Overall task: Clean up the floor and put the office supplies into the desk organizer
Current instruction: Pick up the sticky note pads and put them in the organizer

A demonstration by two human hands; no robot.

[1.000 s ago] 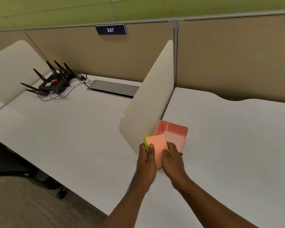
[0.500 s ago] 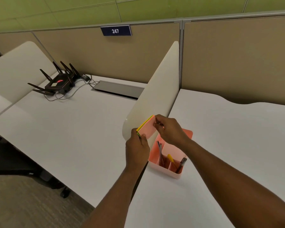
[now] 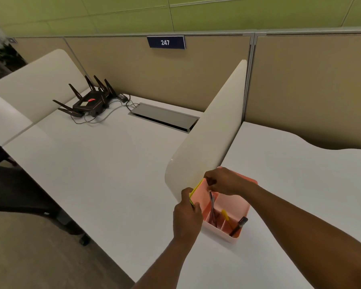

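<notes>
Only legible txt: "247", white on dark-blue sign (image 3: 165, 42) atop the tan partition (image 3: 154, 71).

Both bare forearms reach in from six o'clock. The left hand (image 3: 187, 217) is curled, thumb up toward twelve. The right hand (image 3: 223, 181) sits at its one o'clock, fingers pinched downward, apparently gripping something, though the view blurs.

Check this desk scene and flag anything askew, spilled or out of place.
Nothing stands out. The organizer sits upright on the desk, pens standing inside it. The left hand and right hand hold sticky notes edge-down over it. No spill or damage shows.
</notes>
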